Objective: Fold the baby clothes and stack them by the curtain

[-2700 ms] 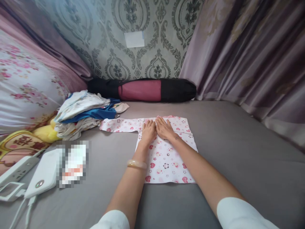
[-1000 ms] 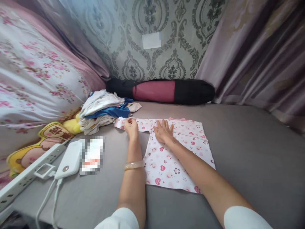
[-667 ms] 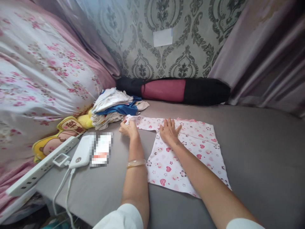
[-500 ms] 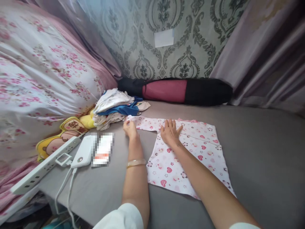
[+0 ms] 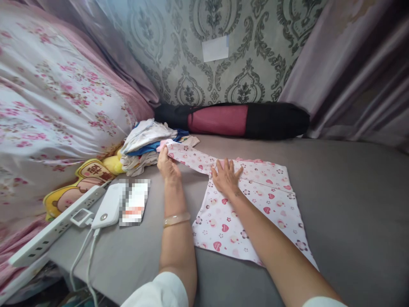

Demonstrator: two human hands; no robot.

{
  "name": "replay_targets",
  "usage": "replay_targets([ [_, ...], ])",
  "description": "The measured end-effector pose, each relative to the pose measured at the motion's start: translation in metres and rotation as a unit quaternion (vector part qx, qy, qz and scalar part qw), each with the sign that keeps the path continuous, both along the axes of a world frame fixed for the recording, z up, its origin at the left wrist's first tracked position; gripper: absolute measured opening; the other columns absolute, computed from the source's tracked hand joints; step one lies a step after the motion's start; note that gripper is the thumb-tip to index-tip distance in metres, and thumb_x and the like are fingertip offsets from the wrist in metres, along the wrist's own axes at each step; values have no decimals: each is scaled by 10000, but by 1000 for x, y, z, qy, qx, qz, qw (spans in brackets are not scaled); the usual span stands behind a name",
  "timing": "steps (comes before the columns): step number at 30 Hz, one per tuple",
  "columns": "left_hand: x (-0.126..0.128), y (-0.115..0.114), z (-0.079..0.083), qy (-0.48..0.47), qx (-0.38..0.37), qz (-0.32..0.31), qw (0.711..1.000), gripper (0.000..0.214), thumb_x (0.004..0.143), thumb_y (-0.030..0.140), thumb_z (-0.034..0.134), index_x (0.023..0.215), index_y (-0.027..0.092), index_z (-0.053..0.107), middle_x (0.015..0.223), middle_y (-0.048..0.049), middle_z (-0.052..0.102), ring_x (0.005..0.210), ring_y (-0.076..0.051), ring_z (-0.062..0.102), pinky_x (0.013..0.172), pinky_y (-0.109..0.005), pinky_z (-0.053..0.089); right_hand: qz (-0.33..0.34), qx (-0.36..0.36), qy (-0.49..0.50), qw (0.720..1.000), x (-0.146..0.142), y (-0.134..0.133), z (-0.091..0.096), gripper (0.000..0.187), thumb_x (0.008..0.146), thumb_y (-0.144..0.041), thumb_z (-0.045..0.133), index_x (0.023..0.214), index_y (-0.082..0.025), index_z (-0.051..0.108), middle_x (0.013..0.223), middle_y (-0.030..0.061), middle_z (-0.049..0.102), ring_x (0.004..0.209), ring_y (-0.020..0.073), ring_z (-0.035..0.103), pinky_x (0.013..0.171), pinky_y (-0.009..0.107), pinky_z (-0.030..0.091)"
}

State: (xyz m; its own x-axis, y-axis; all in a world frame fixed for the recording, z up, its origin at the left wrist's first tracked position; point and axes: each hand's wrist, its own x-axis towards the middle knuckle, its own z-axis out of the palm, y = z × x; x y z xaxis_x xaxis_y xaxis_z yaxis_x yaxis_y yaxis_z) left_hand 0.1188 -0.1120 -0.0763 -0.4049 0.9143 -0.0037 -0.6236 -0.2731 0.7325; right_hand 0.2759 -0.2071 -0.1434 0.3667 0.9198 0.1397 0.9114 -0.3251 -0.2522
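A small white garment with pink hearts and flowers lies flat on the grey bed sheet. My left hand pinches the end of its left sleeve and holds it lifted off the sheet, near the clothes pile. My right hand lies flat with fingers spread on the garment's upper left part, pressing it down. A pale bangle sits on my left wrist.
A pile of folded clothes lies beside a floral quilt at the left. A yellow plush toy, a white power strip, a power bank and a blurred item lie front left. A black and red bolster lies along the wall.
My left hand left the garment's middle, reached left to the sleeve end, took hold of it and raised it. My right hand stayed pressed on the garment. The view swung left.
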Motion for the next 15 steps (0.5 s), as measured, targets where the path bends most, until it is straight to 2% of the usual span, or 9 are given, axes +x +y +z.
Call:
replay_targets([
  [4, 5, -13, 21, -20, 26, -74, 997, 156, 813, 252, 614, 930, 172, 679, 1098, -58, 704, 1129, -170, 623, 992, -287, 472, 4, -4, 6, 1000, 0, -1, 1, 625, 978, -562, 197, 1485, -239, 365, 1582, 147, 236, 1436, 363, 145, 1059, 716, 23],
  [8, 21, -26, 34, -14, 73, -123, 990, 207, 845, 286, 595, 998, 173, 677, 1195, -68, 679, 1218, -185, 575, 1052, -306, 439, 7, -16, 22, 1000, -1, -1, 4, 635, 971, -572, 197, 1491, -242, 352, 1587, 146, 222, 1448, 361, 104, 1061, 713, -7],
  [12, 49, -33, 35, 27, 101, -163, 981, 286, 872, 307, 584, 1128, 195, 646, 1303, -61, 625, 1300, -185, 507, 1103, -328, 397, 15, -33, 64, 997, 3, 0, 7, 617, 978, -549, 224, 1500, -239, 334, 1600, 141, 194, 1468, 334, 78, 1077, 697, -42],
  [15, 70, -38, 30, 62, 107, -183, 975, 315, 896, 333, 565, 1185, 227, 631, 1357, -44, 588, 1348, -185, 456, 1131, -349, 369, 30, -18, 156, 987, 15, 1, 12, 582, 985, -496, 260, 1500, -232, 329, 1599, 122, 211, 1475, 281, 121, 1120, 649, -30],
])
